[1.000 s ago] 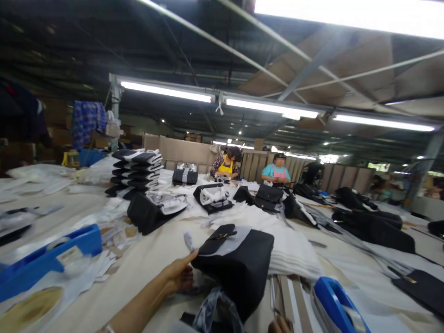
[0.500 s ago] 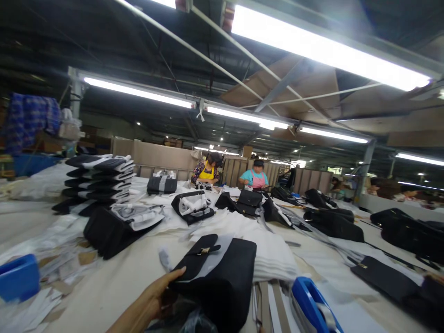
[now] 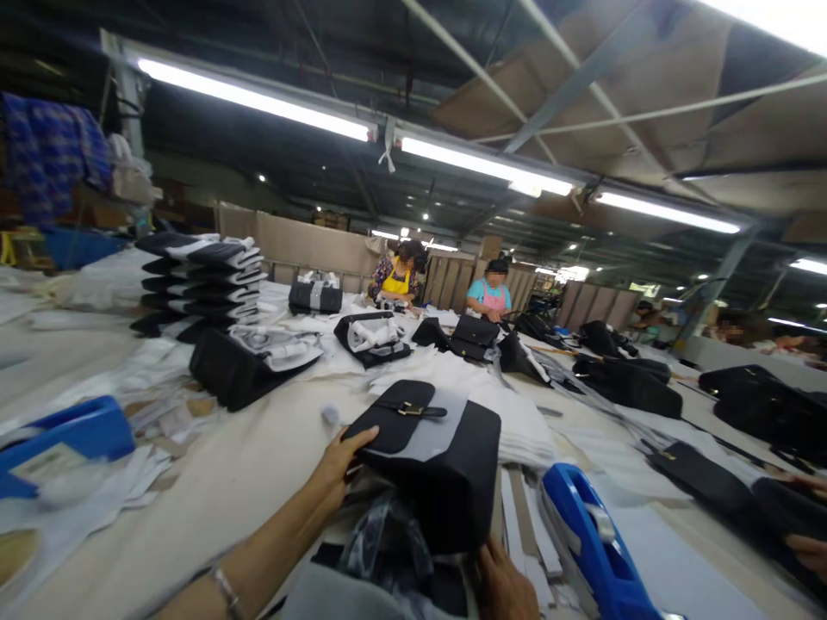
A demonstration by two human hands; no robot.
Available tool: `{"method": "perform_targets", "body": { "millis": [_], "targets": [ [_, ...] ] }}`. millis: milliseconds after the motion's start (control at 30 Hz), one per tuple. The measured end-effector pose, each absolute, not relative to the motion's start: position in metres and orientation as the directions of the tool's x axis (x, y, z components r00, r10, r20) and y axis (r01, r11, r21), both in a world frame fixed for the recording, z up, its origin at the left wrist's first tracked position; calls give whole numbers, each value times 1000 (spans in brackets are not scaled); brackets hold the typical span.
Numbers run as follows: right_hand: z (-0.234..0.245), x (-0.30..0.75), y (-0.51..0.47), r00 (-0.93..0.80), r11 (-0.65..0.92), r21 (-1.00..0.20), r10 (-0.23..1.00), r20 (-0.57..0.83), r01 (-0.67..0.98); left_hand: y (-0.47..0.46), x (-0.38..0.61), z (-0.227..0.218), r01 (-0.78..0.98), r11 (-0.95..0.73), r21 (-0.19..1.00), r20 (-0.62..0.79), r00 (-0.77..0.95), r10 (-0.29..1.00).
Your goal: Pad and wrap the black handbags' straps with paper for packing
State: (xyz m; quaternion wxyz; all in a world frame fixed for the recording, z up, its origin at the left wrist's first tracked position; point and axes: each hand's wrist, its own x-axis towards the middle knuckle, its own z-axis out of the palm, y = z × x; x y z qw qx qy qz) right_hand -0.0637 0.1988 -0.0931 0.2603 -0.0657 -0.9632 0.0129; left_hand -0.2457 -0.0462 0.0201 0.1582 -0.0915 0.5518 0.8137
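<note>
A black handbag [image 3: 439, 452] with a gold buckle and a grey sheet under its flap stands on the table [image 3: 245, 469] in front of me. My left hand [image 3: 339, 465] grips its left side, thumb up on the flap edge. My right hand [image 3: 504, 581] is at its near lower right corner; only the back of the hand shows and its fingers are hidden. A crumpled clear plastic bag [image 3: 388, 542] lies against the handbag's near side.
A blue tape dispenser [image 3: 591, 542] lies at the right, a blue tray [image 3: 65, 435] at the left. Folded white sheets [image 3: 523, 430], a stack of black-and-white pieces [image 3: 200, 284] and several black bags cover the table. Two people work at the far end. Another person's hand [image 3: 807, 547] shows at right.
The view dipped and shifted, showing more of the table. My left hand stays on the handbag. My right hand has come up into view at the handbag's near corner.
</note>
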Motion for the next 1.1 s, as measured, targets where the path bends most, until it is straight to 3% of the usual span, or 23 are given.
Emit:
{"method": "perform_targets", "body": {
  "millis": [133,433,767,1100],
  "targets": [
    [-100,-62,205,-881,997,2,72,468,82,-43,-244,16,-385,-353,853,-353,-923,155],
    [-97,-64,207,-913,993,56,69,402,99,-37,-238,25,-411,-329,850,-359,-909,210],
    [-87,-57,204,-926,997,31,57,374,73,-43,-242,31,-501,-181,846,-455,-856,244],
    [-87,-59,200,-925,990,68,89,368,122,-28,-240,28,-554,-367,747,-483,-832,273]
  ]
}}
